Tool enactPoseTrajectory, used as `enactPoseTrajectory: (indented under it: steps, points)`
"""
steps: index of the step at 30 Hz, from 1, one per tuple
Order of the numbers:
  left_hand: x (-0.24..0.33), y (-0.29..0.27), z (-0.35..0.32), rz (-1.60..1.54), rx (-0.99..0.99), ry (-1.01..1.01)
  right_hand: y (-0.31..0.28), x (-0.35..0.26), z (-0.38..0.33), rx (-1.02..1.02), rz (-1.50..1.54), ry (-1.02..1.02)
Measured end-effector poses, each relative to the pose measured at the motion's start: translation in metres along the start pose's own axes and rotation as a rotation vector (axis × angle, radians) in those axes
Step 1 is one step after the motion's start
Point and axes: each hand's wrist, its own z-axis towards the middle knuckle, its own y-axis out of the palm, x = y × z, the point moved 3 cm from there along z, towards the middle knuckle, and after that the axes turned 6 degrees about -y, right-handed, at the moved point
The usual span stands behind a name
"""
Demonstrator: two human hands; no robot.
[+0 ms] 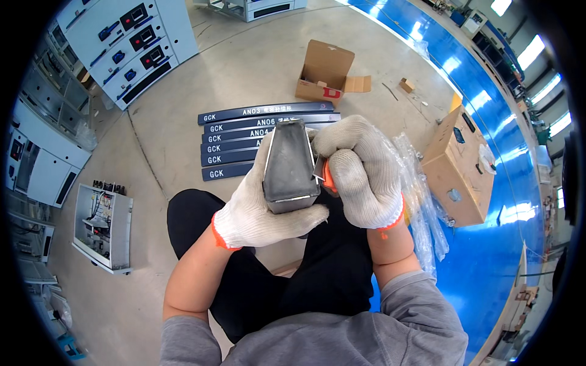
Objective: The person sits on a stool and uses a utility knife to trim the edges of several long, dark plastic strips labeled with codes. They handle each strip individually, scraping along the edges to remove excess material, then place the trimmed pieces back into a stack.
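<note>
My left hand (256, 210), in a white knit glove with an orange cuff, is closed round a dark grey, box-like piece (292, 161) with a worn top and bright metal edges. It is held up over my knees. My right hand (363, 171), gloved the same way, is curled at the piece's right side. Between its fingers shows a small orange tool (329, 175) with thin metal by it, against the piece's side. The glove hides most of the tool, so its kind is unclear. Behind my hands, several dark blue label strips (229, 160) with white lettering lie in a stack of rows.
An open cardboard box (326, 70) stands on the floor ahead. To the right are clear plastic wrap (421, 201) and a large brown carton (461, 171) with small items on top. At left sit an open metal drawer unit (102, 227) with wiring and grey switchgear cabinets (131, 46).
</note>
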Motion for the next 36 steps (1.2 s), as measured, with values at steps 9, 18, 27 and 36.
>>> enactPoseTrajectory:
  steps: [9,18,27,36]
  points:
    - [-0.004,-0.004,-0.003,0.099,0.061,0.450,0.005,-0.009,0.005,-0.091,0.136,0.149]
    - [0.011,-0.014,-0.015,0.350,0.209,0.640,0.006,-0.012,0.008,-0.177,0.077,0.058]
    - [0.008,-0.022,-0.019,0.376,0.226,0.681,0.014,-0.008,0.013,-0.196,-0.153,-0.042]
    - [0.002,-0.026,-0.018,0.397,0.251,0.684,0.013,-0.004,0.013,-0.214,-0.141,-0.050]
